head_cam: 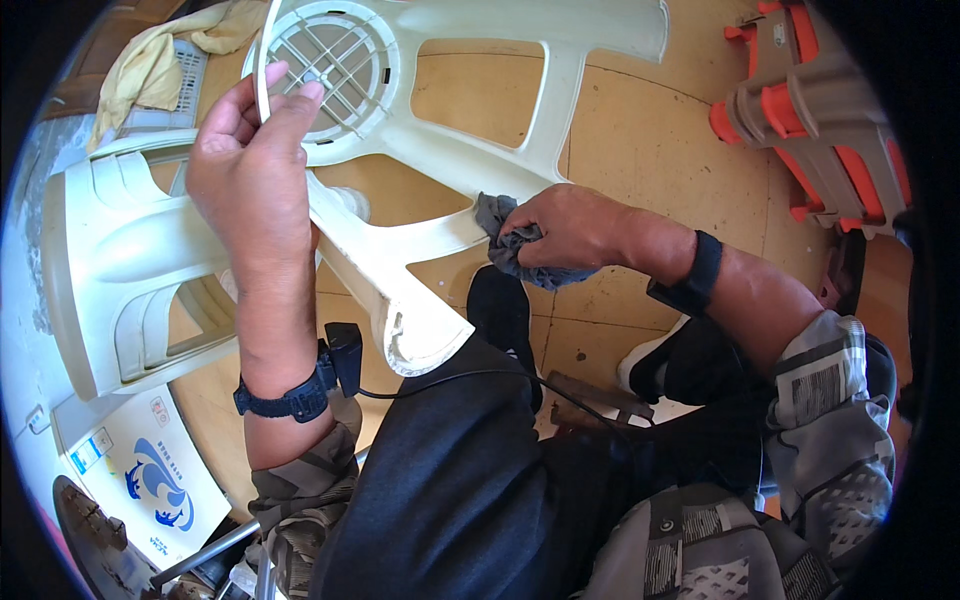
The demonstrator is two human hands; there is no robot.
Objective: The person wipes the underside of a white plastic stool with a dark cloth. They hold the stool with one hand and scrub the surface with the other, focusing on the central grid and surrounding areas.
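Note:
A pale plastic stool [480, 165], tipped over, shows the ribbed underside of its round seat [322, 75] and its splayed legs. One leg's foot end [424, 337] points down at my knee. My left hand [251, 142] pinches a thin white edge [264, 60] in front of the seat, which looks like part of the same stool. A crumpled grey cloth [510, 232] is bunched in my right hand [562, 225]. The cloth touches the curved crosspiece [442, 236] between two legs.
Another pale plastic stool [150, 240] stands at the left. Grey and orange plastic stools [817, 120] are stacked at the right. A yellow cloth [142, 79] hangs over a plastic crate [191, 75]. A printed white box [150, 480] lies lower left, near a metal-legged stand [210, 551]. A cable [480, 371] crosses my lap.

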